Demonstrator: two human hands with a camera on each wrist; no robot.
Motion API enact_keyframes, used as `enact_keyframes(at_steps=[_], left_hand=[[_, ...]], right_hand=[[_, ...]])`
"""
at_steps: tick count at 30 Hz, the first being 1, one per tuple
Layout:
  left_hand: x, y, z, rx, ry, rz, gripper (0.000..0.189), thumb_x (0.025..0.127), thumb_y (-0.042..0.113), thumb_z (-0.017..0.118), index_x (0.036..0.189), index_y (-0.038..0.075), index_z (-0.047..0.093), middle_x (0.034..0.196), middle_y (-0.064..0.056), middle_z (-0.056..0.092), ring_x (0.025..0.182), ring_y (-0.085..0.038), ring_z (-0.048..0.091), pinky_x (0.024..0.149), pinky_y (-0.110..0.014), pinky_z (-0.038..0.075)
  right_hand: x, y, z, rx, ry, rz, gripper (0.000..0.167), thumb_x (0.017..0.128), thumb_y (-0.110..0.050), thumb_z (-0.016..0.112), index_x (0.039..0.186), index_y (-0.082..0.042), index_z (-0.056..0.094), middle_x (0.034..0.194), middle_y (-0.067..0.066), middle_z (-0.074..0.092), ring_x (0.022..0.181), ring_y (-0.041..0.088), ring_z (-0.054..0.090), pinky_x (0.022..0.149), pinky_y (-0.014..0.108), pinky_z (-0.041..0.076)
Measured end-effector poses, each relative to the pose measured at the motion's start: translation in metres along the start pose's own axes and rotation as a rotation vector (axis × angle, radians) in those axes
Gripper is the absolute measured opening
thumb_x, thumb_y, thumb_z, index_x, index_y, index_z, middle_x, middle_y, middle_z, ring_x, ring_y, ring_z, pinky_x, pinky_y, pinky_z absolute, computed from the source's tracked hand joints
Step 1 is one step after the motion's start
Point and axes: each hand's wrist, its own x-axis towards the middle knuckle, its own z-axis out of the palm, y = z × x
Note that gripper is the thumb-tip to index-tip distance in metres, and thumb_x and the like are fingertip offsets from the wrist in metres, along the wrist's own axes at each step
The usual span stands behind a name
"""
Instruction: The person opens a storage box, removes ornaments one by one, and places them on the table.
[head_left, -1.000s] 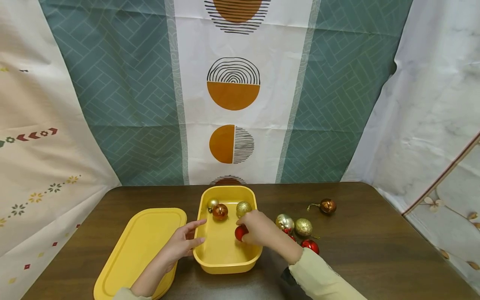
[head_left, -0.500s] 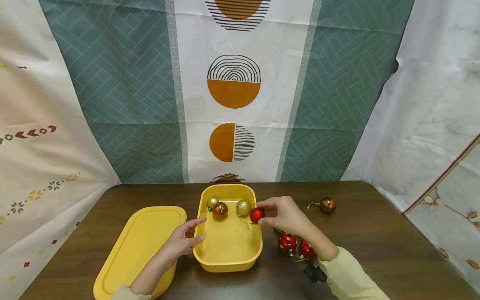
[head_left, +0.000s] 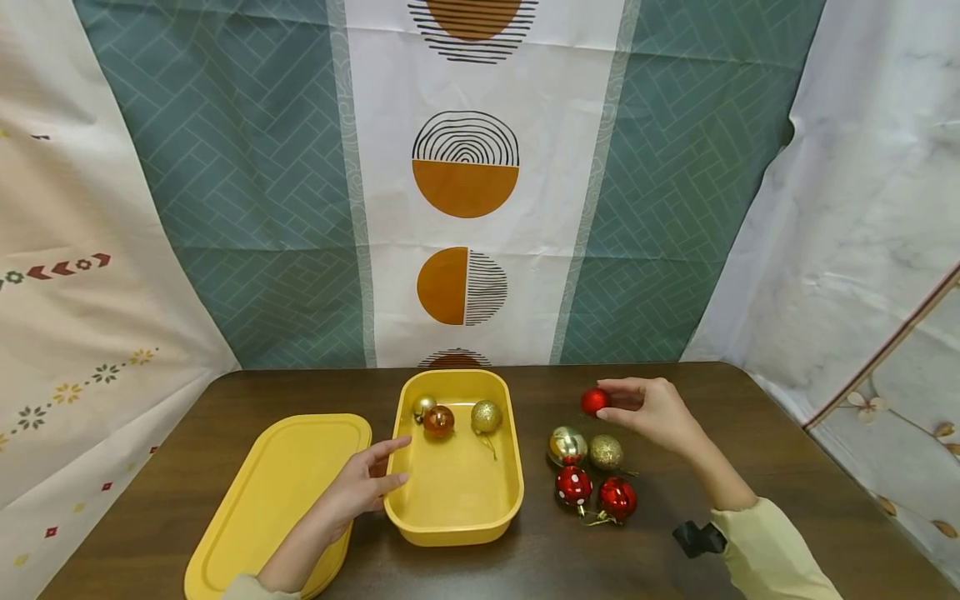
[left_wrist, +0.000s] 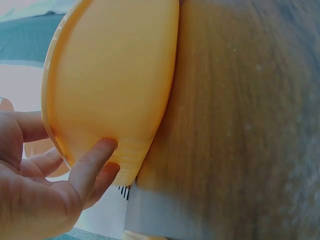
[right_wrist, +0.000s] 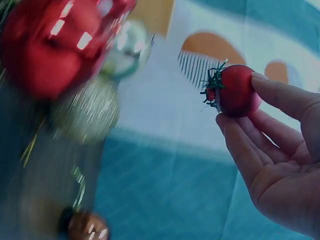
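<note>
My right hand (head_left: 652, 412) pinches a matte red Christmas bauble (head_left: 595, 402) between thumb and fingertips, above the right part of the table. Green sprigs around the bauble's (right_wrist: 239, 91) cap show in the right wrist view. My left hand (head_left: 357, 486) straddles the left wall of a yellow plastic box (head_left: 453, 537). Fingers (left_wrist: 95, 162) lie against the outer wall in the left wrist view, while others pass behind the rim. Inside the box lie a small gold bauble (head_left: 423, 405), a shiny copper bauble (head_left: 439, 422) and a gold glitter bauble (head_left: 486, 416).
A yellow lid (head_left: 277, 483) lies left of the box. Right of it cluster a shiny gold bauble (head_left: 567, 447), a gold glitter bauble (head_left: 606, 452), a red dotted bauble (head_left: 573, 485) and a shiny red bauble (head_left: 618, 497). A copper bauble (right_wrist: 89, 227) shows in the right wrist view.
My right hand has lifted the red bauble out of the yellow box and carried it right, past the cluster of baubles. The left hand has stayed at the box wall.
</note>
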Motion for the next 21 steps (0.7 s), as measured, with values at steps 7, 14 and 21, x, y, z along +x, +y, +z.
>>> enact_keyframes(at_steps=[7, 14, 21], left_hand=[[0.001, -0.001, -0.001, -0.008, -0.010, 0.006, 0.053, 0.089, 0.003, 0.055, 0.137, -0.003, 0.034, 0.123, -0.030, 0.046, 0.094, -0.026, 0.058, 0.069, -0.043, 0.053], [0.001, -0.001, -0.001, -0.007, -0.014, 0.010, 0.053, 0.089, 0.003, 0.056, 0.137, -0.003, 0.034, 0.122, -0.029, 0.046, 0.093, -0.026, 0.058, 0.069, -0.043, 0.053], [0.001, -0.001, -0.002, -0.009, -0.014, 0.008, 0.053, 0.088, 0.004, 0.056, 0.137, -0.003, 0.035, 0.123, -0.029, 0.046, 0.093, -0.025, 0.058, 0.069, -0.042, 0.054]], right_hand=[[-0.010, 0.035, -0.024, -0.050, 0.025, 0.108, 0.042, 0.076, -0.014, 0.073, 0.111, 0.008, 0.061, 0.101, 0.022, 0.065, 0.088, 0.027, 0.065, 0.065, 0.015, 0.049], [-0.021, 0.066, -0.046, -0.138, 0.048, 0.177, 0.047, 0.077, -0.024, 0.073, 0.111, 0.006, 0.062, 0.098, 0.019, 0.067, 0.083, 0.013, 0.066, 0.066, 0.015, 0.047], [-0.026, 0.095, -0.063, -0.189, 0.052, 0.238, 0.050, 0.078, -0.029, 0.072, 0.111, 0.006, 0.062, 0.094, 0.018, 0.068, 0.079, -0.001, 0.060, 0.066, 0.016, 0.045]])
